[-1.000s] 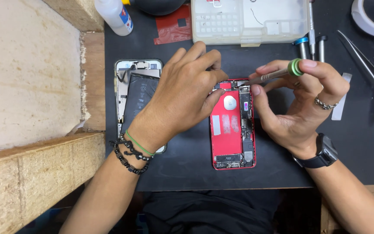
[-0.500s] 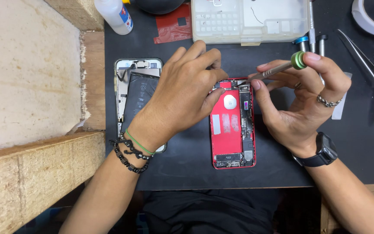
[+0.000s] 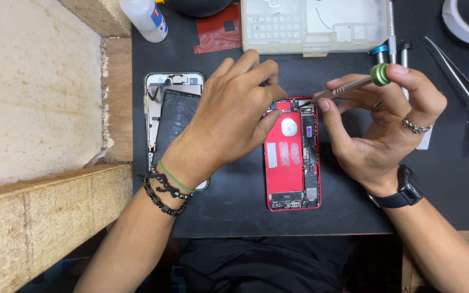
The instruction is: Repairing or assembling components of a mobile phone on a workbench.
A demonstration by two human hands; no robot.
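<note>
Screwdriver [image 3: 354,84] tilted higher, right hand [image 3: 378,127] raised slightly

A matt black mat [image 3: 234,206] covers the rough chipboard worktop [image 3: 33,114], the red phone shell [image 3: 293,163] looks glossy metal, the screwdriver [image 3: 348,86] brushed steel, the parts box [image 3: 313,24] cloudy plastic.

Bare mat [image 3: 234,209] below left hand [image 3: 234,116]; opened phone [image 3: 172,116] blocks its left, parts tray [image 3: 313,24] above, tweezers [image 3: 454,73] beyond right hand [image 3: 378,125].
</note>
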